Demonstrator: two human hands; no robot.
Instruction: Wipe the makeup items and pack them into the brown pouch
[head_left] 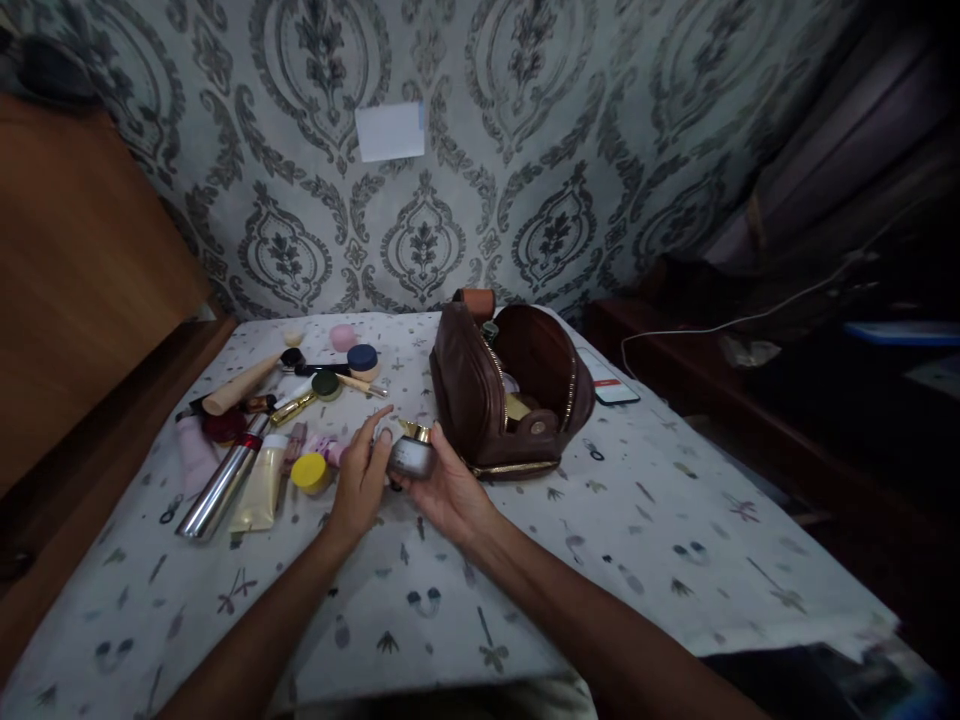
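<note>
In front of the makeup bag, my right hand (459, 498) grips a small grey cosmetic jar (412, 458) with a gold top, tilted. My left hand (363, 480) is beside the jar's left side, fingers stretched out and the thumb close to the glass; whether it touches cannot be made out. Just right of the jar stands the brown makeup bag (469, 400), its zip open and some items inside. Left of my left hand lie a yellow-lidded pot (310, 473), a cream tube (261, 490) and a silver cylinder (221, 490).
Farther left are several cosmetics, among them a beige tube (241, 385), a blue-lidded jar (363, 362) and a pink sponge (343, 337). A phone (615, 388) lies behind the bag's right side. The patterned tablecloth (600, 580) reaches the table's front edge; a wooden cabinet (90, 280) borders the left.
</note>
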